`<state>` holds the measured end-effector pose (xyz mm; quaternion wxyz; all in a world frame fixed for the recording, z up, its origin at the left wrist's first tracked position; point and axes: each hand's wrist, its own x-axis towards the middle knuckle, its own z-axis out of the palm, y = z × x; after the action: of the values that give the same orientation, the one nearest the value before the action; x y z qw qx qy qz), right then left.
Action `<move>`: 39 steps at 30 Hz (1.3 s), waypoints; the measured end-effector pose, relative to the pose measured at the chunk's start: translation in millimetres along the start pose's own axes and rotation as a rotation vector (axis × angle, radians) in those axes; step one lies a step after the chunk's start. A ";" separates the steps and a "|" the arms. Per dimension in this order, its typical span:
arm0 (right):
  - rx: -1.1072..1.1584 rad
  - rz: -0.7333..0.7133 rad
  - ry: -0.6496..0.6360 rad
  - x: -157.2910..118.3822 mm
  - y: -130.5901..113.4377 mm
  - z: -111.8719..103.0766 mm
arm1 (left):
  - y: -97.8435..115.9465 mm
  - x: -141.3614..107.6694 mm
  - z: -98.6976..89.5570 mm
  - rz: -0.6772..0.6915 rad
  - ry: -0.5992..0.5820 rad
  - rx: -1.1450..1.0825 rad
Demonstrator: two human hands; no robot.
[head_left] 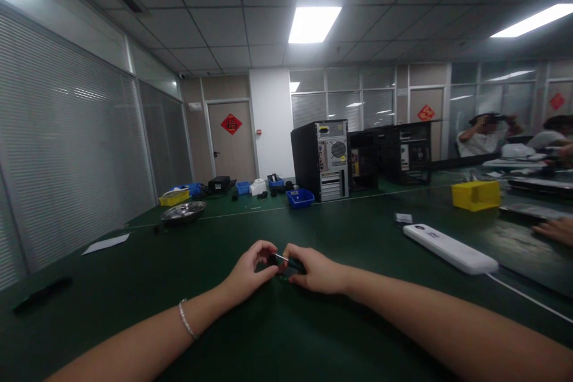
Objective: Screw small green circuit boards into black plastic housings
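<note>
Low over the green tabletop (215, 334), my two hands almost meet. My right hand (317, 270) is closed around the dark handle of what looks like a screwdriver (281, 257); its thin metal shaft points left. My left hand (248, 267), with a bracelet at the wrist, curls thumb and fingers about a small dark piece (271, 259) at the shaft's end. Fingers and dim light hide the piece's kind, and I cannot tell whether the tip touches it.
Computer towers (332, 161) stand across the back, a blue bin (299, 198) before them. To the right are a long white device (450, 249) with a cable, a yellow bin (475, 196) and another person's hand (555, 230). Leftward lie a metal dish (183, 211) and paper (105, 243).
</note>
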<state>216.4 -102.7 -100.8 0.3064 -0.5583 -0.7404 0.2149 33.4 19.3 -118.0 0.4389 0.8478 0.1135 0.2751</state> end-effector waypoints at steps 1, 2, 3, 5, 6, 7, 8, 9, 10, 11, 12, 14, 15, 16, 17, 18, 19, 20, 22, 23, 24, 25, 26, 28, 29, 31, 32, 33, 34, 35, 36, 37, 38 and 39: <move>-0.013 -0.005 0.000 0.0 -1.4 -0.2 | -1.4 0.6 0.1 0.000 -0.003 -0.041; -0.022 -0.013 0.005 0.0 -2.6 -0.1 | -1.9 0.9 0.1 0.002 -0.003 -0.064; -0.024 -0.024 0.010 0.0 -3.4 0.1 | -1.3 1.0 0.0 0.006 -0.001 -0.071; 0.001 -0.043 0.005 0.2 -3.7 0.9 | 1.5 0.8 -0.6 0.008 0.005 -0.062; 0.013 -0.046 0.004 0.3 -3.2 1.4 | 3.1 0.6 -1.0 0.004 0.006 -0.062; 0.022 -0.048 0.005 0.4 -2.3 2.1 | 4.4 0.6 -1.4 -0.003 0.007 -0.070; 0.029 -0.049 0.004 0.4 -1.2 2.8 | 5.2 0.9 -1.7 -0.008 0.006 -0.087; 0.028 -0.050 0.011 0.4 0.2 3.7 | 5.3 1.3 -1.9 -0.007 0.009 -0.111; 0.021 -0.052 0.024 0.3 1.6 4.7 | 4.6 2.1 -2.0 -0.001 0.015 -0.140; 0.012 -0.056 0.045 0.3 3.2 5.8 | 3.4 3.0 -1.8 0.004 0.024 -0.170; 0.006 -0.059 0.075 0.3 4.9 6.9 | 1.7 3.9 -1.6 0.007 0.032 -0.200; 0.002 -0.061 0.150 0.7 8.3 9.4 | -2.0 5.6 -0.9 -0.006 0.031 -0.257; 0.006 -0.064 0.191 1.1 9.9 10.6 | -3.6 6.1 -0.6 -0.015 0.025 -0.279; 0.014 -0.072 0.228 1.8 11.2 11.8 | -4.9 6.3 -0.4 -0.022 0.020 -0.293; 0.025 -0.082 0.271 2.5 12.1 13.0 | -5.6 6.2 -0.2 -0.022 0.017 -0.300; 0.038 -0.096 0.316 3.3 12.4 14.2 | -5.8 5.8 0.0 -0.017 0.014 -0.298; 0.057 -0.113 0.363 4.0 12.1 15.3 | -5.2 5.2 0.1 -0.006 0.014 -0.289; 0.082 -0.132 0.404 4.6 11.0 16.5 | -4.1 4.4 0.3 0.007 0.014 -0.275; 0.140 -0.163 0.454 5.0 6.6 18.6 | -0.3 2.8 0.8 0.030 -0.003 -0.234; 0.164 -0.168 0.460 4.7 3.6 19.6 | 1.8 2.0 1.1 0.037 -0.017 -0.213; 0.180 -0.166 0.458 4.1 0.4 20.4 | 3.9 1.5 1.5 0.040 -0.029 -0.195; 0.190 -0.160 0.453 3.3 -2.7 21.1 | 5.5 1.1 1.9 0.040 -0.039 -0.186; 0.193 -0.154 0.450 2.4 -5.4 21.6 | 6.6 1.0 2.4 0.036 -0.047 -0.187; 0.195 -0.150 0.439 1.0 -9.0 22.1 | 6.8 1.3 3.5 0.023 -0.062 -0.215; 0.193 -0.151 0.435 0.7 -9.7 22.3 | 6.1 1.6 4.1 0.014 -0.071 -0.234; 0.184 -0.154 0.433 0.9 -9.0 22.8 | 4.0 2.0 5.1 0.003 -0.086 -0.261; 0.179 -0.154 0.436 1.2 -8.0 23.3 | 2.9 2.0 5.5 0.001 -0.091 -0.266; 0.173 -0.153 0.442 1.7 -6.9 23.8 | 2.0 2.0 5.8 0.001 -0.093 -0.265; 0.170 -0.151 0.452 2.1 -5.7 24.4 | 1.5 1.9 6.1 0.001 -0.092 -0.262; 0.169 -0.149 0.462 2.5 -4.8 25.0 | 1.4 1.8 6.3 0.000 -0.092 -0.260; 0.169 -0.147 0.470 2.8 -4.2 25.5 | 1.7 1.7 6.5 -0.001 -0.089 -0.260; 0.168 -0.146 0.475 3.0 -3.9 26.0 | 2.3 1.6 6.7 -0.006 -0.088 -0.260; 0.166 -0.146 0.476 3.0 -4.0 26.4 | 3.1 1.5 6.8 -0.015 -0.090 -0.261; 0.162 -0.148 0.474 2.9 -4.5 26.6 | 4.0 1.6 6.9 -0.025 -0.093 -0.259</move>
<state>194.3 -100.5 -116.3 0.5300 -0.5112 -0.6670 0.1136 38.4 12.9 -117.4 0.5528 0.7945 0.0669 0.2422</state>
